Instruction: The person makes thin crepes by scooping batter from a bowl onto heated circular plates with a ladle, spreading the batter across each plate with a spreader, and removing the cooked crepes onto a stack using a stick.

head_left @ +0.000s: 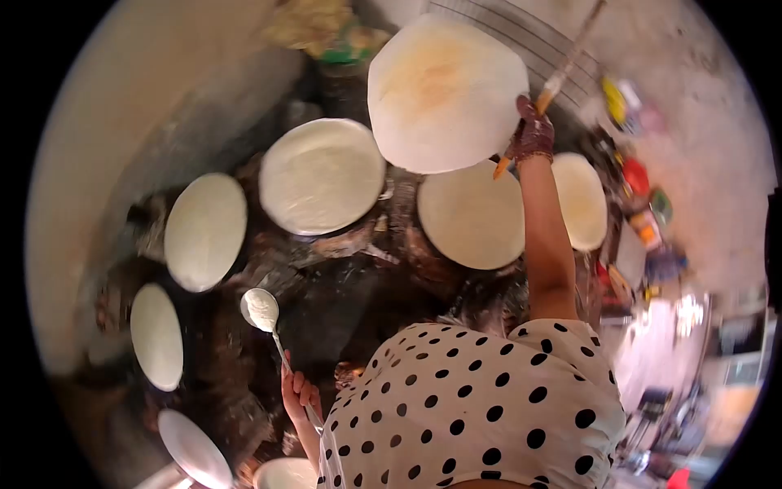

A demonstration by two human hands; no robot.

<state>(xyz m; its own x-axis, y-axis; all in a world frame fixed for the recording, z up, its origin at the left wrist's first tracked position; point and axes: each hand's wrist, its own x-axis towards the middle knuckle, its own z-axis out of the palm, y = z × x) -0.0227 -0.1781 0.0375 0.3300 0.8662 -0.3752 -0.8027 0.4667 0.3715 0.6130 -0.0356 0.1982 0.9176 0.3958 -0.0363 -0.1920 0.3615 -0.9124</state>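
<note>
My left hand (300, 395) is closed around the handle of a ladle (261, 310), whose bowl holds pale batter. On my right hand (531, 134) is a dark maroon glove. The hand is closed at the right edge of a large thin flatbread (448, 94), white with a browned middle. A wooden stick (562, 73) crosses the same hand, with its lower tip showing below the fingers. Under the lifted flatbread lies a round griddle (472, 216) covered with a pale layer. Another griddle (322, 175), also pale-coated, sits left of it.
More pale round griddles stand in an arc: one (582, 200) at right, others (206, 232) (157, 338) at left. A white bowl-like vessel (195, 448) is at lower left. A wire rack (521, 41) lies behind the flatbread. Packets and small items (648, 228) line the right side.
</note>
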